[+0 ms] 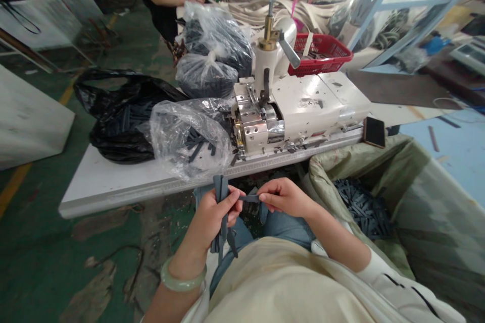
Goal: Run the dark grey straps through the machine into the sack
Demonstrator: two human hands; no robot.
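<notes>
My left hand (214,214) grips a bundle of dark grey strips (221,186) that stands up above the fist and hangs down below it. My right hand (284,196) pinches the end of one dark strip (250,198) that stretches across to the left hand. Both hands are over my lap, just in front of the white table's edge (125,194). A cream industrial sewing machine (299,106) stands on the table right behind them. Beside it lies a clear plastic bag (185,136) with more dark strips inside.
A black bag (117,111) lies left on the table, and two clear bags of dark pieces (212,55) and a red basket (322,53) lie behind. A phone (374,132) rests by the machine. A large sack (401,197) holding dark strips stands at my right. Two other people work at the far end.
</notes>
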